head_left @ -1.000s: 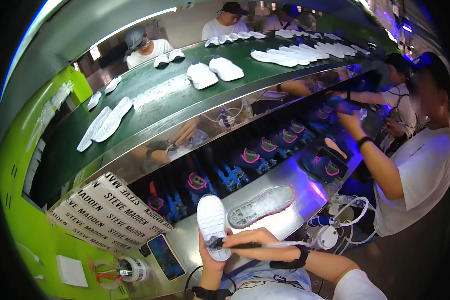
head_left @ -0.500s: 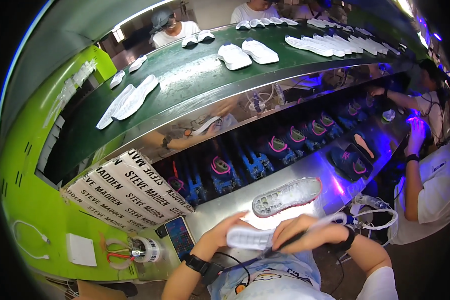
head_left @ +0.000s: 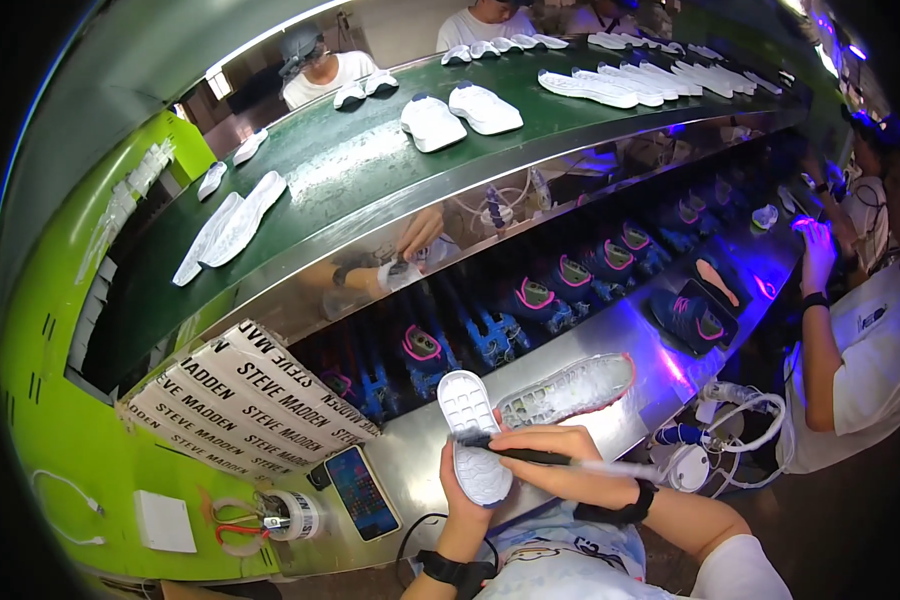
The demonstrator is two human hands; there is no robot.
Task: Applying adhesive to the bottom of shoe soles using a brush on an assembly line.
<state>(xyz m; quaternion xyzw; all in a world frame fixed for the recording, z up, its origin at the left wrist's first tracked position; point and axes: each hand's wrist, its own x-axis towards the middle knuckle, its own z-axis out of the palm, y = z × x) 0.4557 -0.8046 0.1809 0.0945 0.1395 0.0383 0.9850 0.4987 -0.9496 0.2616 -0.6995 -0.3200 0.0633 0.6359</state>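
My left hand (head_left: 458, 503) grips a white shoe sole (head_left: 481, 475) by its lower part, its long side pointing away from me and a ridged, grid-patterned face showing. Closed round the dark handle of a brush (head_left: 538, 456), my right hand (head_left: 585, 484) brings the dark bristles onto the middle of that sole. Just beyond my hands, a second sole (head_left: 570, 392), pale with a pinkish edge, lies on the metal bench (head_left: 420, 450).
A phone (head_left: 362, 492), a cup of tools (head_left: 295, 515) and a patterned box (head_left: 255, 400) are at left. Dark shoes with pink trim (head_left: 535, 295) line a trough ahead. Beyond, a green conveyor (head_left: 350, 150) carries white soles. A co-worker's arm (head_left: 820, 340) is at right, near tubing (head_left: 710, 445).
The white sole has turned from sideways to pointing away from me. My right hand has brought the brush across onto its face. The whole view has shifted slightly.
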